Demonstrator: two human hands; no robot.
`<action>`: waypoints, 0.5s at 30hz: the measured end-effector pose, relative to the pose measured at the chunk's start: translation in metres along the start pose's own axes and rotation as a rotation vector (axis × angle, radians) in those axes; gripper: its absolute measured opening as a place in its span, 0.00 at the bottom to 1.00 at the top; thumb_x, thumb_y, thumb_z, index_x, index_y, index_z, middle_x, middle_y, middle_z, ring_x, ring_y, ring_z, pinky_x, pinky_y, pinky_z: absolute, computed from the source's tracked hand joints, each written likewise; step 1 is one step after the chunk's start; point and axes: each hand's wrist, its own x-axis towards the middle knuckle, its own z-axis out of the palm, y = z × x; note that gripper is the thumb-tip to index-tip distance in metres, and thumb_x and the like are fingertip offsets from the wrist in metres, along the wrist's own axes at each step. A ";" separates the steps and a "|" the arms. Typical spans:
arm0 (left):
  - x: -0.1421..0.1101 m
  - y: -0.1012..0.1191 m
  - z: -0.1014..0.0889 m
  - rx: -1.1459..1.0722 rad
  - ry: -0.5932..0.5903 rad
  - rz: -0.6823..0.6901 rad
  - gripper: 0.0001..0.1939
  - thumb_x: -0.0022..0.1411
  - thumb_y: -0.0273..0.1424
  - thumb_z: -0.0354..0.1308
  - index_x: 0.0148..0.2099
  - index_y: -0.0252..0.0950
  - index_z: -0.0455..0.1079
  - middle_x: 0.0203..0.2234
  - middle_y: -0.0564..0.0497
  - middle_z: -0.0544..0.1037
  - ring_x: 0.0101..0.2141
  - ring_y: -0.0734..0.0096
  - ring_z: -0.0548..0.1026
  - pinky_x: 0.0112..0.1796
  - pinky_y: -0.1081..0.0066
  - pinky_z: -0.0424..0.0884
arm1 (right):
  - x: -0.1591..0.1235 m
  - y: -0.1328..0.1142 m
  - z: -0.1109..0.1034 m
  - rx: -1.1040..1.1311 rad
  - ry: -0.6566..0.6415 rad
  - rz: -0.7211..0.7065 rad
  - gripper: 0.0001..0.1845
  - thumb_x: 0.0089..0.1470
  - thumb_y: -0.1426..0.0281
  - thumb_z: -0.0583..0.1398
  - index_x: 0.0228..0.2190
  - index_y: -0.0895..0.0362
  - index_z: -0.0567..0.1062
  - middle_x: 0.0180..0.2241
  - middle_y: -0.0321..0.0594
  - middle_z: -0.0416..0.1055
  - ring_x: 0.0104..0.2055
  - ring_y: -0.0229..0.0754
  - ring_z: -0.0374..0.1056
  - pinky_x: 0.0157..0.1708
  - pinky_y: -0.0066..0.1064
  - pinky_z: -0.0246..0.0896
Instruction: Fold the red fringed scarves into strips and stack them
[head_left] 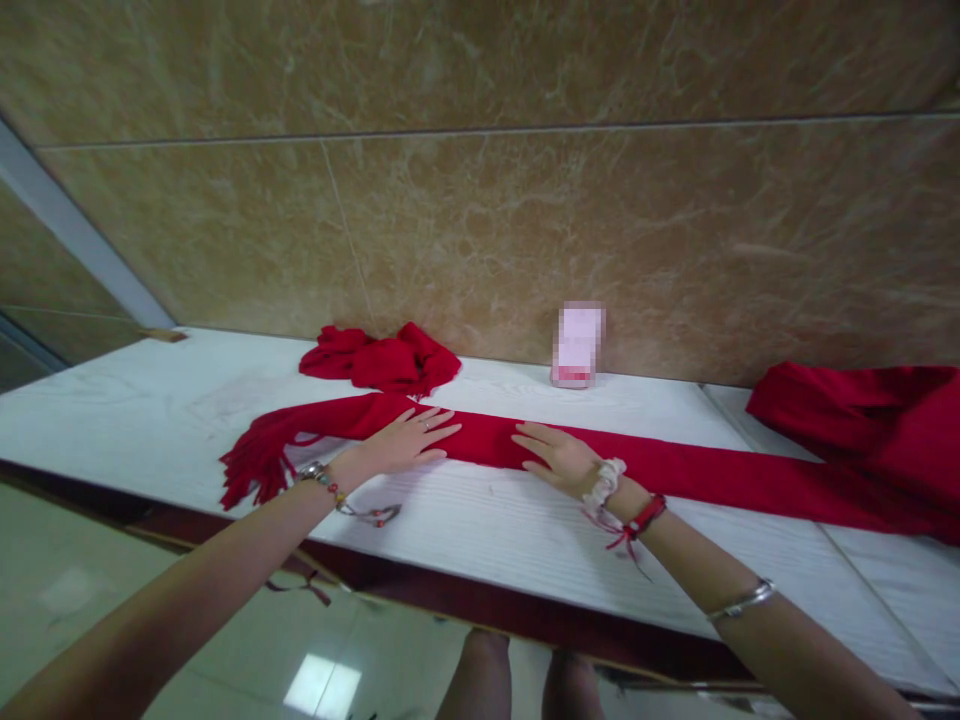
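Observation:
A long red scarf [712, 475], folded into a narrow strip, lies along the white tabletop [480, 530]. Its fringed end spreads out at the left. My left hand [401, 440] rests flat on the scarf near that fringe, palm down with the fingers stretched to the right. Farther along the same strip, my right hand [559, 458] also lies palm down, its fingers pointing left and slightly apart. A short stretch of scarf shows between the two hands. Neither hand grasps the cloth.
A crumpled red cloth [382, 360] sits behind my left hand, near the tiled wall [480, 240]. Against the wall leans a blurred pinkish phone-shaped object [577, 340]. More bunched red fabric [862, 420] is at the right. The table's front edge runs below my wrists.

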 end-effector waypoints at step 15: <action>-0.017 -0.021 0.019 0.082 0.053 0.086 0.26 0.59 0.16 0.38 0.57 0.39 0.57 0.55 0.47 0.61 0.55 0.69 0.57 0.53 0.66 0.55 | 0.005 -0.011 0.018 0.084 0.128 0.042 0.16 0.54 0.74 0.49 0.39 0.55 0.74 0.42 0.42 0.72 0.46 0.42 0.67 0.46 0.38 0.64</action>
